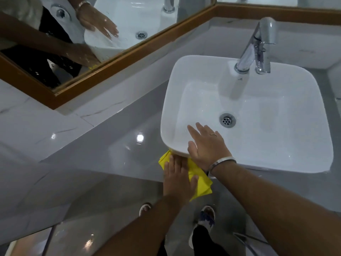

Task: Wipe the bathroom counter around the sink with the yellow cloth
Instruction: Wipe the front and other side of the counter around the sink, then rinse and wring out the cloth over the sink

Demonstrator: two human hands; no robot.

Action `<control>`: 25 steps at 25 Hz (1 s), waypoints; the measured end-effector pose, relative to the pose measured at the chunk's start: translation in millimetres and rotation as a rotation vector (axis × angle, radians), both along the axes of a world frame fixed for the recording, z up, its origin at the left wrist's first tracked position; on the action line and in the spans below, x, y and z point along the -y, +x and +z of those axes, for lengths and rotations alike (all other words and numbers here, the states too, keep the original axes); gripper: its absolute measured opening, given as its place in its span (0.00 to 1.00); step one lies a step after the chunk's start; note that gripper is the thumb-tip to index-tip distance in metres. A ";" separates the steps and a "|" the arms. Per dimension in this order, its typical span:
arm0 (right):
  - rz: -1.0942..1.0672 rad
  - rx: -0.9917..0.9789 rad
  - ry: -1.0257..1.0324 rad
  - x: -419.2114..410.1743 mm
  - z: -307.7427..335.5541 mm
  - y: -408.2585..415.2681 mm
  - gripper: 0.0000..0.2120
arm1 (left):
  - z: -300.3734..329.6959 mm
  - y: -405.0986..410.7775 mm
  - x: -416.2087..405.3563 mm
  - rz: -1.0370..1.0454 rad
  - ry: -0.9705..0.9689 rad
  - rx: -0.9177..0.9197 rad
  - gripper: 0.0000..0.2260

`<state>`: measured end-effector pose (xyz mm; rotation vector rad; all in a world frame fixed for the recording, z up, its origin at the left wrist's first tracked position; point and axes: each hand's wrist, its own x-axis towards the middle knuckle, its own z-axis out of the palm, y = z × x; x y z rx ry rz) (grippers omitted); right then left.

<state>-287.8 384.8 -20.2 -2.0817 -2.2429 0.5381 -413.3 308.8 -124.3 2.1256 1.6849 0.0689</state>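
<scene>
A yellow cloth (200, 183) lies crumpled on the glossy grey counter (114, 145), tucked against the near-left corner of the white vessel sink (276, 137). My left hand (179, 177) presses flat on the cloth, fingers together, pointing toward the sink's base. My right hand (208, 146) rests open on the sink's near-left rim, fingers spread into the basin. It wears a ring and a metal bangle at the wrist. Part of the cloth is hidden under both hands and the sink's edge.
A chrome faucet (256, 47) stands at the sink's back, with a drain (227, 120) in the basin. A wood-framed mirror (118, 58) runs along the wall at left. The counter's front edge drops to a tiled floor, where my feet (204, 218) show.
</scene>
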 end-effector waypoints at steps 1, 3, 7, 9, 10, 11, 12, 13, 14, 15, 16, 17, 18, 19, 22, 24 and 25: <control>-0.005 -0.073 0.029 1.5 6.5 3.4 0.30 | 2.3 -10.9 -1.7 -0.052 0.002 0.005 0.36; 0.010 -0.230 0.180 11.0 20.0 8.3 0.26 | 6.8 -38.6 -9.4 -0.200 0.033 0.004 0.33; 0.233 -0.176 0.386 80.2 17.0 6.3 0.13 | 19.3 -78.9 -45.8 -0.619 0.170 -0.125 0.24; 0.089 -0.062 0.014 109.0 -10.5 -5.1 0.23 | 18.8 -88.0 -69.5 -0.785 0.202 -0.148 0.27; -0.082 0.017 -0.212 114.1 -25.7 -12.2 0.35 | 17.6 -88.9 -78.9 -0.851 0.219 -0.167 0.29; -0.232 0.072 -0.376 115.9 -39.2 -20.7 0.49 | 18.5 -87.9 -85.4 -0.905 0.227 -0.194 0.30; -0.315 0.097 -0.467 114.2 -51.2 -31.0 0.57 | 18.7 -85.8 -89.6 -0.941 0.241 -0.226 0.31; -0.355 0.105 -0.490 111.7 -62.6 -42.2 0.58 | 19.3 -83.9 -91.4 -0.957 0.244 -0.254 0.31; -0.386 0.105 -0.481 106.7 -64.1 -53.5 0.53 | 18.5 -82.4 -91.9 -0.965 0.250 -0.268 0.30; -0.407 0.104 -0.438 100.1 -65.8 -60.2 0.46 | 20.1 -80.9 -91.7 -0.966 0.238 -0.278 0.29; -0.410 0.081 -0.440 92.3 -63.0 -63.1 0.37 | 21.6 -81.4 -92.0 -0.965 0.220 -0.264 0.28; -0.424 0.050 -0.418 85.0 -60.4 -63.5 0.29 | 25.4 -84.4 -93.0 -0.967 0.190 -0.233 0.26; -0.423 0.003 -0.386 79.1 -55.9 -60.8 0.23 | 28.7 -89.1 -93.4 -0.977 0.169 -0.177 0.25; -0.395 -0.086 -0.388 75.2 -44.4 -57.5 0.19 | 35.3 -96.0 -94.3 -0.992 0.150 -0.109 0.25; -0.511 -0.513 -0.632 70.9 19.2 -46.3 0.12 | 59.5 -112.7 -88.0 -1.000 0.260 0.102 0.34; -0.695 -0.867 -0.826 70.6 62.6 -33.1 0.11 | 82.7 -110.6 -72.3 -0.893 0.517 0.253 0.35; -0.727 -1.015 -0.910 70.2 80.0 -23.3 0.12 | 93.8 -104.8 -64.6 -0.835 0.645 0.326 0.33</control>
